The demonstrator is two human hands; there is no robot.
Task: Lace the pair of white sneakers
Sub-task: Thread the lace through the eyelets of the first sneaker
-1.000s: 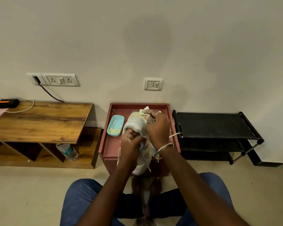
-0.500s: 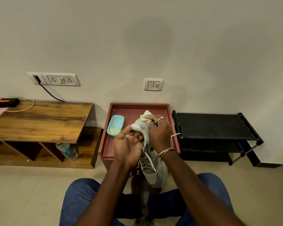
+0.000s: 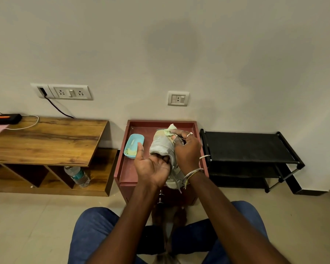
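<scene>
Lace [image 3: 176, 182] is seen hanging loose below the sneaker [image 3: 161, 143], which has been raised and turned since half a second ago and is held above the red counter [image 3: 125, 168]. The left hand [image 3: 152, 168] lies palm-up with its fingers hooked into the collar. The right hand [image 3: 187, 151] is wrapped round the upper. Repositioning for threading is judged to be under way.

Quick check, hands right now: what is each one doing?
Left hand: palm up, fingers hooked into the opening of the white fabric sneaker, holding it.
Right hand: gripping the same sneaker near its tongue.
</scene>
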